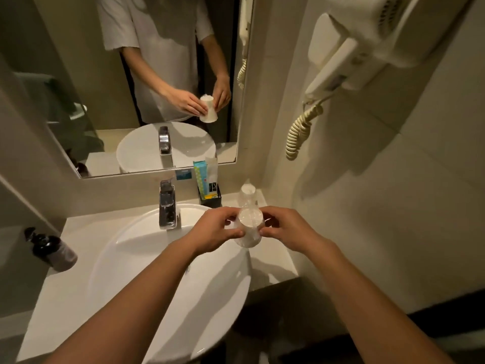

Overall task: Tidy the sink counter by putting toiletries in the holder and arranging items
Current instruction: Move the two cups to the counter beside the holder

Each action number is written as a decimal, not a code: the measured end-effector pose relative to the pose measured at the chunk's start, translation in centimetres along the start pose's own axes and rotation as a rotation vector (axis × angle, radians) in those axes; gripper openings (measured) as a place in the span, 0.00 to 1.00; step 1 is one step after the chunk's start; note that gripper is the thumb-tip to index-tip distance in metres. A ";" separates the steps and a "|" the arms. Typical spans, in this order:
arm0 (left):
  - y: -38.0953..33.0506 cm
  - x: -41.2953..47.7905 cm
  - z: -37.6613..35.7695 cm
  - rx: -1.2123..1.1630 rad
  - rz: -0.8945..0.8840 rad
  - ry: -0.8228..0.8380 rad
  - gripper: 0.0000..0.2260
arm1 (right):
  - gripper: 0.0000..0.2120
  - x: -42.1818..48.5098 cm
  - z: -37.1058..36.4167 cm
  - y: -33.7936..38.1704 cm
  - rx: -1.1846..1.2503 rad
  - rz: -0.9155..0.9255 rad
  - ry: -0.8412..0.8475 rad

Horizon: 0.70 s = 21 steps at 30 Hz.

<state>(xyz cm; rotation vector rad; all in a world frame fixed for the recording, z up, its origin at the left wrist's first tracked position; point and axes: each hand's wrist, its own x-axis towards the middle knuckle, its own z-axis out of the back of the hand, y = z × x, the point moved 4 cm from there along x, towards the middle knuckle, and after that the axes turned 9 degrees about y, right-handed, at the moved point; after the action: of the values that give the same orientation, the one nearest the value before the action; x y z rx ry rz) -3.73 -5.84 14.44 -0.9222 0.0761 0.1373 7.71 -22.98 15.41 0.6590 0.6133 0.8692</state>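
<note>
Both hands hold a clear, upside-down plastic cup [248, 228] above the right rim of the white basin [147, 258]. My left hand [219, 228] pinches its left side and my right hand [284, 228] its right side. A second upside-down cup [248, 194] stands on the counter just behind it. The black holder [210, 197] sits at the back by the mirror, with a green toothpaste box [200, 177] and a white sachet [212, 174] standing in it.
A chrome tap [168, 206] rises behind the basin. A dark pump bottle [52, 249] lies on the left counter [76, 227]. A wall hairdryer [349, 56] with a coiled cord [301, 130] hangs at the right. The mirror [131, 88] reflects my hands and the cup.
</note>
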 end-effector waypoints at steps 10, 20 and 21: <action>4.2 9.6 -1.6 -0.004 -0.056 0.125 0.21 | 0.21 5.3 1.8 -5.7 0.027 -0.154 -0.007; 10.2 16.1 -2.3 -0.029 -0.026 0.197 0.20 | 0.22 11.9 0.5 -10.4 0.026 -0.239 0.000; 10.6 16.6 -2.4 -0.032 -0.019 0.201 0.20 | 0.22 12.4 0.4 -10.9 0.035 -0.249 0.000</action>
<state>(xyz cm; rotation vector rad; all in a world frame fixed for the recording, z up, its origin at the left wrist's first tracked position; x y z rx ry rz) 11.02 -0.04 2.55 -0.9664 0.2516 0.0274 19.49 -17.93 4.97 0.5993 0.6950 0.6279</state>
